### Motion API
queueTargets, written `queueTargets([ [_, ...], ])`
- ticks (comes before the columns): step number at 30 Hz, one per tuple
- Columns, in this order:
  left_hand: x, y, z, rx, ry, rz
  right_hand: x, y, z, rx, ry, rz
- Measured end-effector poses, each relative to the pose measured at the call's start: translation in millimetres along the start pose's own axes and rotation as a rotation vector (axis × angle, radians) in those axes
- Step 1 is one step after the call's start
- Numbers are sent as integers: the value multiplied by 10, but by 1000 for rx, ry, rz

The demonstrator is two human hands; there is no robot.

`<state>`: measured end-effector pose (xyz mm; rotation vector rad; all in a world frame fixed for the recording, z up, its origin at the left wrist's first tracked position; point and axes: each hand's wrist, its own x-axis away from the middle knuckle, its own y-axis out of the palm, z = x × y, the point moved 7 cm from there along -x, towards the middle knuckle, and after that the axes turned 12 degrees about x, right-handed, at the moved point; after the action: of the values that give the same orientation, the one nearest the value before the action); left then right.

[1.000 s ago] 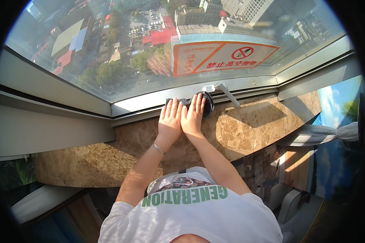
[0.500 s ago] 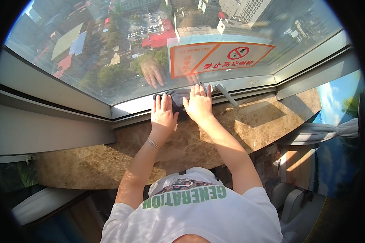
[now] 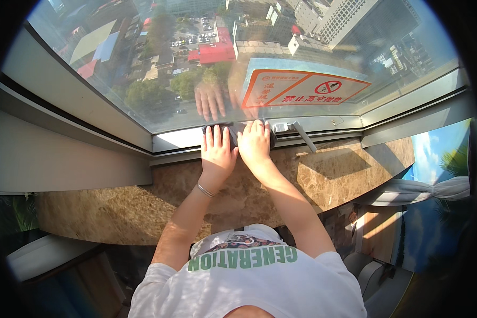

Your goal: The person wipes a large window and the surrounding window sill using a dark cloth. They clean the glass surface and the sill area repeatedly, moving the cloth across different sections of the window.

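A dark grey cloth (image 3: 233,137) lies bunched along the pale lower window frame (image 3: 176,140). My left hand (image 3: 218,153) rests on its left part, with the fingers stretched out flat over it. Close beside, my right hand (image 3: 255,144) presses on the right part. Its fingers are held together and bent over the cloth, and a dark fold shows past its outer edge. Both hands' undersides are hidden, as is most of the cloth. Faint reflections of the hands show in the window glass (image 3: 159,114) above.
A window handle (image 3: 304,138) sticks out just right of my right hand. Below the frame runs a brown marble sill (image 3: 331,177) with a curved edge. An orange-bordered sticker (image 3: 307,88) is on the glass. A tied white curtain (image 3: 408,192) hangs at the right.
Both hands and the cloth sit slightly lower in the picture as the view has shifted. My right hand has drawn a little nearer the left, its fingers less spread.
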<state>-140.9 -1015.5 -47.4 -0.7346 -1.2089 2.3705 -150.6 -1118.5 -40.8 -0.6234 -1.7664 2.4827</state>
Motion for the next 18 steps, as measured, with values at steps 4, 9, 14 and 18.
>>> queueTargets([
  [4,161,-187,-439,-147,-153,52,64,-289,-489,-595,-195,172],
  [9,257,-242,-601,-146,-228,130,-24,-429,-578,-779,-208,317],
  [14,77,-17,-511,-252,-475,123,-83,-351,-400,-994,-130,-36],
  [18,-99,29,-439,179,-581,399,-104,-685,-184,-910,-128,82],
])
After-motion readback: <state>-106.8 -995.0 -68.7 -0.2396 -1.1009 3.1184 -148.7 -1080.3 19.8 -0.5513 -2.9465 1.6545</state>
